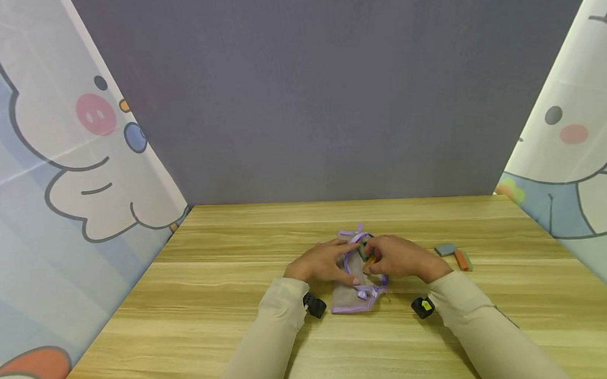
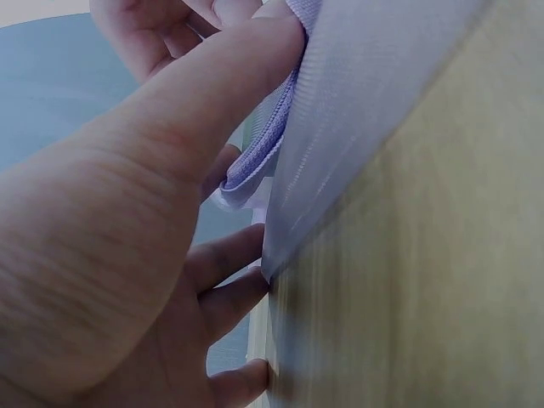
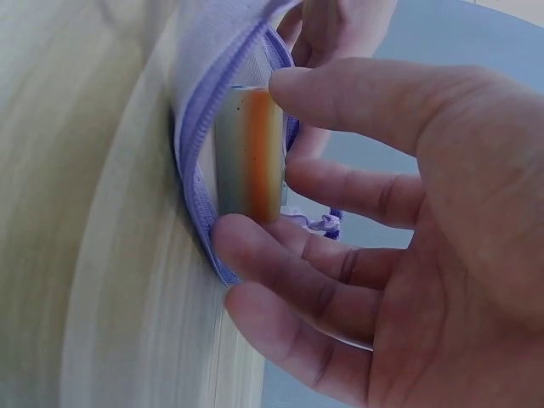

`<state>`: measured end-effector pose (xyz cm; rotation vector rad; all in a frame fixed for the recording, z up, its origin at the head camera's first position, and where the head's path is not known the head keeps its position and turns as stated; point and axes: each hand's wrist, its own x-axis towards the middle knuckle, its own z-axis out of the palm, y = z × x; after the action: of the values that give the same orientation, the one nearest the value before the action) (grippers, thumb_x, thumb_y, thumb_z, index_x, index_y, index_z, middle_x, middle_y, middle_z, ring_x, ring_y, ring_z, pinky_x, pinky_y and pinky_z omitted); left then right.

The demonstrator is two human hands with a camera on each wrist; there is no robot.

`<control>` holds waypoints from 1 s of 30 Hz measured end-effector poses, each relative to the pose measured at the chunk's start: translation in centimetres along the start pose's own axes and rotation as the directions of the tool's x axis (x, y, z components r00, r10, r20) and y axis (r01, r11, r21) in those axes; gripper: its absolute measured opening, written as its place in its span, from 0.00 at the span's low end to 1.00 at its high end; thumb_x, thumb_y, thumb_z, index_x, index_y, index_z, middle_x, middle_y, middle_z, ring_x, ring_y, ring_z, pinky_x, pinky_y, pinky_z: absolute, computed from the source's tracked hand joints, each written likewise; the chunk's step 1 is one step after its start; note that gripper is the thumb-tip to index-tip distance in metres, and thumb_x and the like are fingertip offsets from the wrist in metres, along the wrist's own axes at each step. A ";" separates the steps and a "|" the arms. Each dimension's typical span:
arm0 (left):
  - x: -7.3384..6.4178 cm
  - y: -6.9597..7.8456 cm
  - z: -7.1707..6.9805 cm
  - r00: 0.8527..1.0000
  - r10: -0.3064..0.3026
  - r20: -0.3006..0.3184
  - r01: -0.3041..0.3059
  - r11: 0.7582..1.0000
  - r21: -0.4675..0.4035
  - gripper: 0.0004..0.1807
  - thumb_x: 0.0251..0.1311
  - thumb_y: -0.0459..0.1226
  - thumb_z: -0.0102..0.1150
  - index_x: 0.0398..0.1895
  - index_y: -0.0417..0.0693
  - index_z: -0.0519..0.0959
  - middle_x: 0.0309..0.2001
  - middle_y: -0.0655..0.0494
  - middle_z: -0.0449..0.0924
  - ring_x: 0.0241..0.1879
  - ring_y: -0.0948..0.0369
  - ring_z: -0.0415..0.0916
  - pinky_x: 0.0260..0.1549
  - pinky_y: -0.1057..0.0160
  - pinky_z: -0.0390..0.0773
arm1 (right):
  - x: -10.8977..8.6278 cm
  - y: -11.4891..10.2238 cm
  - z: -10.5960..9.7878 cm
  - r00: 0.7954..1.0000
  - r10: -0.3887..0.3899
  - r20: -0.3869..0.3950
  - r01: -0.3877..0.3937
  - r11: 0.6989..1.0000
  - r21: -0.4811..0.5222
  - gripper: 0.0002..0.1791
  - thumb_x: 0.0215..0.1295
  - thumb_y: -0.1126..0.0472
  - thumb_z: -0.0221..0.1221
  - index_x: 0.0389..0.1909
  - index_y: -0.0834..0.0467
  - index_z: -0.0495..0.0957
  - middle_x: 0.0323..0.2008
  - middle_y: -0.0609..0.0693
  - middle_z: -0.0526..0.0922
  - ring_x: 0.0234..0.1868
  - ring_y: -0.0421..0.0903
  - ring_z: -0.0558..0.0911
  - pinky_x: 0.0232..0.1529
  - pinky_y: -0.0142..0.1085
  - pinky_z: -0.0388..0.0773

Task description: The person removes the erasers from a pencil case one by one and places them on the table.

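Two hands show in the head view: your left hand (image 1: 327, 262), fingers spread, touches a purple-trimmed sheer mesh pouch (image 1: 345, 298); your right hand (image 1: 395, 256) is just beside it. Left wrist view: your thumb touches the pouch's rim. Right wrist view: you grip an orange-striped rectangular block (image 3: 251, 153) between thumb and fingers.

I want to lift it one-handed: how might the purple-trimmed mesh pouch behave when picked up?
The mesh pouch would probably flop: its thin fabric bends around the opening. It likely weighs little itself, being sheer. Tipped, it might spill, as the zipper edge gapes around the striped block.
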<state>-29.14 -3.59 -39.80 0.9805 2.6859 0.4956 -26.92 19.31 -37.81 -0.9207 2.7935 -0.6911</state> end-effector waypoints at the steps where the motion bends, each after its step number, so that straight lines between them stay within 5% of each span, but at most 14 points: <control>1: 0.0 0.0 0.0 1.000 0.001 -0.001 -0.001 1.000 -0.002 0.51 0.54 0.63 0.68 0.80 0.66 0.56 0.78 0.59 0.54 0.75 0.51 0.53 0.70 0.43 0.57 | 0.0 0.0 0.0 1.000 -0.001 -0.005 0.001 1.000 -0.004 0.19 0.61 0.54 0.70 0.47 0.61 0.79 0.38 0.48 0.82 0.36 0.41 0.80 0.37 0.40 0.79; 13: -0.2 0.2 -0.1 1.000 0.027 -0.013 -0.027 1.000 0.007 0.50 0.55 0.61 0.69 0.79 0.64 0.57 0.78 0.57 0.54 0.76 0.55 0.49 0.72 0.41 0.49 | -0.2 -0.2 -0.3 1.000 0.020 -0.005 -0.020 0.998 -0.066 0.15 0.60 0.53 0.69 0.38 0.57 0.78 0.30 0.44 0.77 0.28 0.40 0.73 0.31 0.38 0.72; 30: -0.5 0.2 -0.2 1.000 0.023 -0.012 -0.023 1.000 0.001 0.49 0.55 0.61 0.68 0.79 0.66 0.58 0.79 0.56 0.52 0.77 0.52 0.48 0.72 0.43 0.52 | -0.4 -1.0 -0.5 0.996 0.083 0.038 -0.078 0.991 -0.104 0.13 0.60 0.51 0.68 0.39 0.55 0.82 0.34 0.43 0.80 0.30 0.40 0.75 0.32 0.39 0.75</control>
<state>-28.75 -3.79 -39.46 1.0124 2.6887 0.5064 -26.16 19.04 -36.96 -0.8231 2.8341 -0.5152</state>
